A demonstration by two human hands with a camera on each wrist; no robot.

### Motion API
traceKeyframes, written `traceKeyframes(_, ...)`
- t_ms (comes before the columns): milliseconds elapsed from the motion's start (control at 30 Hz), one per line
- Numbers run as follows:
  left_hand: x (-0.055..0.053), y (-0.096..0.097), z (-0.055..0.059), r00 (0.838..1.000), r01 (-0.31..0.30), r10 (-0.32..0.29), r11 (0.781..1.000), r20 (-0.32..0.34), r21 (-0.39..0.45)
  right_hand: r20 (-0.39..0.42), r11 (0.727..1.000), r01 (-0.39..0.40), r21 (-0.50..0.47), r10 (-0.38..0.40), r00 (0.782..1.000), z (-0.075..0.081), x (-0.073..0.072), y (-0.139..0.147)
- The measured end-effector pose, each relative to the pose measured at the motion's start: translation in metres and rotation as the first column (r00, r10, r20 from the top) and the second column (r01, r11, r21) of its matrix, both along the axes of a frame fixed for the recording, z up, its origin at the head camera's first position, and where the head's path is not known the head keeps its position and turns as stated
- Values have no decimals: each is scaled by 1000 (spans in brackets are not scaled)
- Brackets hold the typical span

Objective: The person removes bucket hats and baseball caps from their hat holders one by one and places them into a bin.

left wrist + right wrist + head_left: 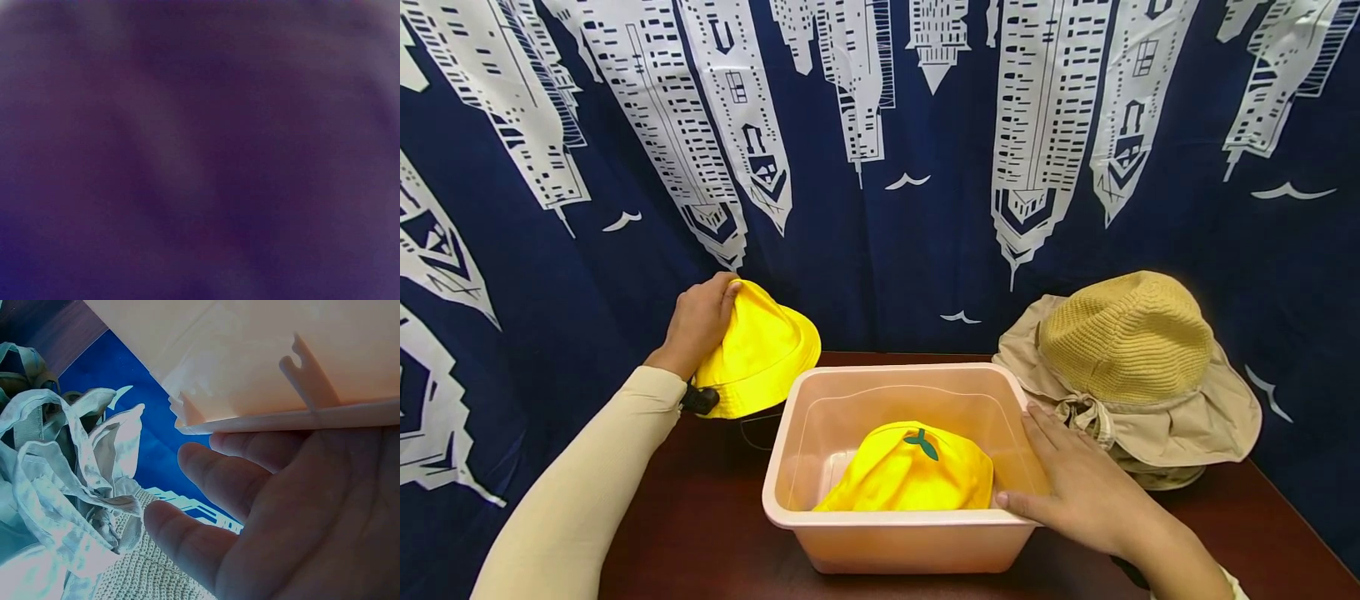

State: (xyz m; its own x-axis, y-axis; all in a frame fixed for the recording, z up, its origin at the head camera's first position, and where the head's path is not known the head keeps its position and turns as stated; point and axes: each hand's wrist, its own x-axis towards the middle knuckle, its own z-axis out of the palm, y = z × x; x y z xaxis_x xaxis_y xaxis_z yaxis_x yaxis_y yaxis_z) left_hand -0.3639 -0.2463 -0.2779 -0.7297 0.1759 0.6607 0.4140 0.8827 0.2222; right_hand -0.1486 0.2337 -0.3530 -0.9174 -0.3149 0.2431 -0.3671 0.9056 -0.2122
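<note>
My left hand (698, 321) grips a yellow hat (760, 354) by its crown, fingers curled over the top, holding it up just left of the pink tub (820, 417) and above the table (700, 517). My left wrist view is only a dark blur, so I can't tell more of the grip from there. My right hand (1078, 487) lies flat and open against the tub's right rim, fingers straight, thumb along the near edge; it grasps nothing, only steadies. In the tub, just left of that hand, a second yellow hat (910, 475) with a green leaf mark already fills much of the floor. Just behind my right hand sits a pile of sun hats (1180, 417) topped by a knitted straw-coloured hat (1123, 333), its ties (69, 487) dangling near my fingers.

What could go wrong, I judge: my hold on the crown is one-sided, so the soft brim could snag the tub's left rim and the hat slip. The tub is light; an uneven press from my open palm could slide or tip it. My fingers could also catch those loose ties.
</note>
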Motion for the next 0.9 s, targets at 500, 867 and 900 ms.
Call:
traceKeyframes(500,0,-7,-7,972,12,-5,999,-233,31,14,1000,-7,7,7,1000,2,-1,0)
traceKeyframes(867,10,-7,-1,956,24,-67,988,-285,-152,18,1000,-9,-10,9,1000,1,-1,1)
traceKeyframes(900,11,-8,-1,959,20,-65,987,-276,-160,16,1000,-9,-13,9,1000,1,-1,1)
